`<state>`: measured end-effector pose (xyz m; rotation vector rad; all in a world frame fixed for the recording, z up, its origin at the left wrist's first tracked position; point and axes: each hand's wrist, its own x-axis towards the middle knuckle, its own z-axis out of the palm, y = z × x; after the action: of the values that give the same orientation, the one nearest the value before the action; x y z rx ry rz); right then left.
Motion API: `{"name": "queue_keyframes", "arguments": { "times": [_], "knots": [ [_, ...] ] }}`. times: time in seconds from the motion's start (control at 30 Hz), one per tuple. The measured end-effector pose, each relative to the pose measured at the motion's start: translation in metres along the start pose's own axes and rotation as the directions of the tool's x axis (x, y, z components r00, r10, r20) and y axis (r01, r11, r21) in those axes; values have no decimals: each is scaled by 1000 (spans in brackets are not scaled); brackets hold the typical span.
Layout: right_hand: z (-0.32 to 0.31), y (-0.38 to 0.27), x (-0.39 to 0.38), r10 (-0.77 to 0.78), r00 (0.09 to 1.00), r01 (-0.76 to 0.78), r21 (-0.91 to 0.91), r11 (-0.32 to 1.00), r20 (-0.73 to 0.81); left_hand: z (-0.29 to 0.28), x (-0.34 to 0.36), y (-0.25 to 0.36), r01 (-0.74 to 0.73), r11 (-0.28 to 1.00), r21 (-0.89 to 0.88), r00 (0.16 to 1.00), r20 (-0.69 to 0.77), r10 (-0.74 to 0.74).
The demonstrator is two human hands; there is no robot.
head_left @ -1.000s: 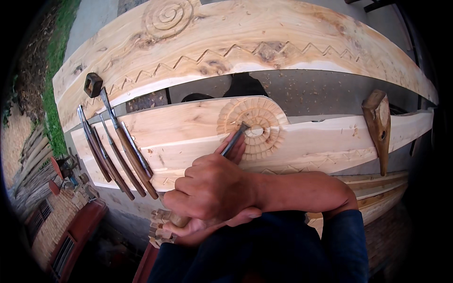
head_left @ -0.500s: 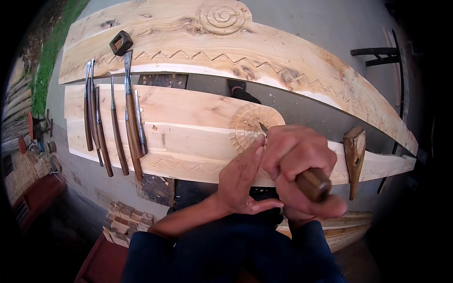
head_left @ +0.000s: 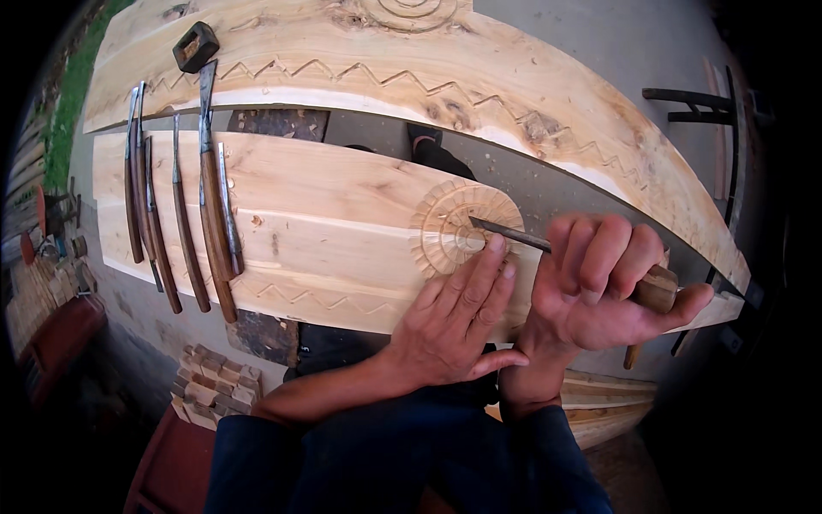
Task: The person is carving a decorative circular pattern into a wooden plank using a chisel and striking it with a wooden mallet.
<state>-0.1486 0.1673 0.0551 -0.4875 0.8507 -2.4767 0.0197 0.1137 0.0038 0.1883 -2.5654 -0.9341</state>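
Note:
A pale wooden board (head_left: 334, 227) lies before me, with a round fluted rosette (head_left: 432, 224) carved into its right part. My right hand (head_left: 591, 283) is closed round the wooden handle of a carving chisel (head_left: 518, 235). The slim metal blade slants left, its tip over the inner rings of the rosette; whether it touches the wood I cannot tell. My left hand (head_left: 458, 321) lies on the board with fingers stretched, fingertips at the rosette's lower right, close below the blade. Behind my right hand a wooden mallet (head_left: 632, 355) is mostly hidden; the end of its handle shows.
Several wooden-handled chisels (head_left: 180, 201) lie side by side across the board's left end. Beyond is a larger board (head_left: 360, 56) with a zigzag groove, a spiral and a dark hollow block (head_left: 195, 47) on it. Small wood blocks (head_left: 214, 385) are stacked at lower left.
My right hand has swung right and tilted the chisel lower, so its blade now shows. My left hand lies flatter on the board. The whole view has shifted slightly.

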Motion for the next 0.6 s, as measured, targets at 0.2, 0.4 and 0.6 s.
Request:
{"name": "queue_keyframes", "arguments": {
  "times": [0.2,0.4,0.6],
  "knots": [
    [0,3,2,29,999,-29,-10,1000,13,-1,-1,-2,1,1000,19,1000,5,-1],
    [-1,4,3,35,999,-35,-6,999,31,-2,-2,-2,5,1000,24,1000,11,-5],
    [-2,3,2,46,998,-46,1,999,36,-1,-2,-3,2,1000,25,1000,6,-3]
  ]
}}
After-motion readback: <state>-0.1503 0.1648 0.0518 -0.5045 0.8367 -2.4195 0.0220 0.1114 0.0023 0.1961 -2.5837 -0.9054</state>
